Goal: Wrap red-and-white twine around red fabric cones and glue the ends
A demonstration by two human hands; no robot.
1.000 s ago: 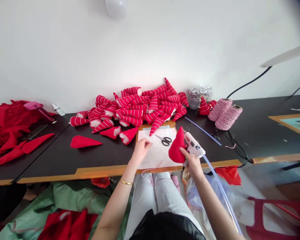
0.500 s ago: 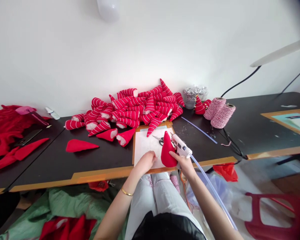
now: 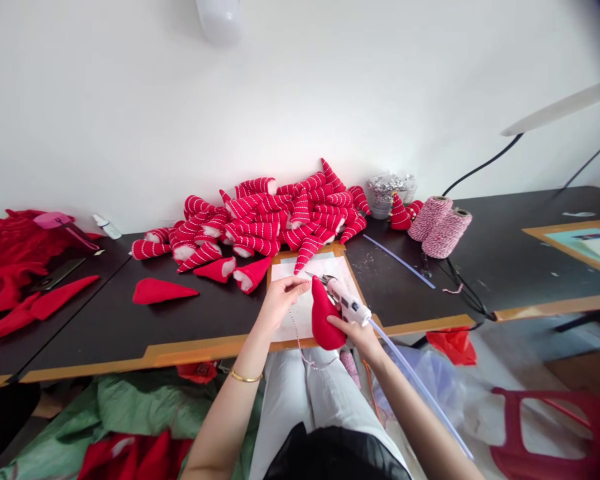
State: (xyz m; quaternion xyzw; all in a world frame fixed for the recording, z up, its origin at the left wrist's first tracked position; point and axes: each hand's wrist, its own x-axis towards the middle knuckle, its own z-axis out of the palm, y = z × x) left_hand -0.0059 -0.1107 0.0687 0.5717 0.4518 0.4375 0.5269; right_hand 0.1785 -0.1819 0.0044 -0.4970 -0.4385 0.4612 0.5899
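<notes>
At the desk (image 3: 215,330) edge, a soft felt cone (image 3: 321,318) is grasped low by right fingers (image 3: 337,324); twine (image 3: 294,327) is pinched by left fingers (image 3: 300,287).

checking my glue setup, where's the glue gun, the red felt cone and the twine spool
hot glue gun (image 3: 349,309), head view, white body
red felt cone (image 3: 322,319), head view, middle of the cone
red-and-white twine spool (image 3: 447,233), head view, wound side of the front spool
</notes>
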